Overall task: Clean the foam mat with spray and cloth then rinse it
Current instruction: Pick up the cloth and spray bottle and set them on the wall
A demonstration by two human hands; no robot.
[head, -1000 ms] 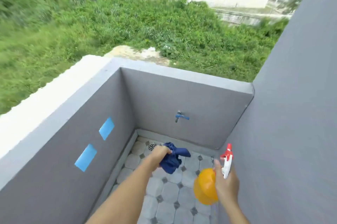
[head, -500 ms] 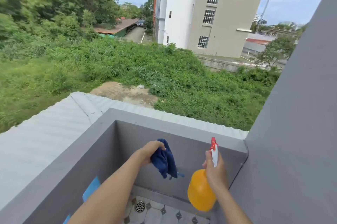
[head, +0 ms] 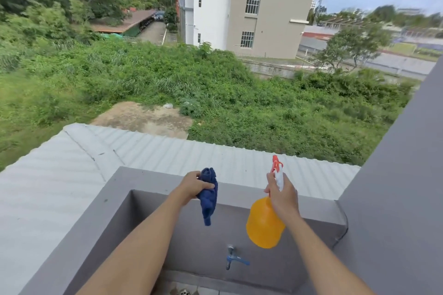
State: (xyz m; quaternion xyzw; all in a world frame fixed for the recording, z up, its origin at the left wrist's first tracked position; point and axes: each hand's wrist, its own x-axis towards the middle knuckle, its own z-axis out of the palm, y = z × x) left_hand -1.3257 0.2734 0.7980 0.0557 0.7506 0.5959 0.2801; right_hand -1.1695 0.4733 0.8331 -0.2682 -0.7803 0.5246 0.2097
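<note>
Cloth and spray bottle held up over the grey parapet wall (head: pixel 239 196).

A blue cloth (head: pixel 209 195) is clutched in the left hand (head: pixel 195 186); the orange spray bottle (head: pixel 263 222) is gripped at its neck by the right hand (head: pixel 282 195), possibly on the trigger.

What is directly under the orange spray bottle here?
Below the orange spray bottle, held in the right hand, is the grey wall with a blue tap. The floor further down is mostly cut off; no foam mat shows.

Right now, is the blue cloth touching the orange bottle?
Apart. The head view shows grey wall between the cloth in the left hand and the bottle in the right hand.
</note>
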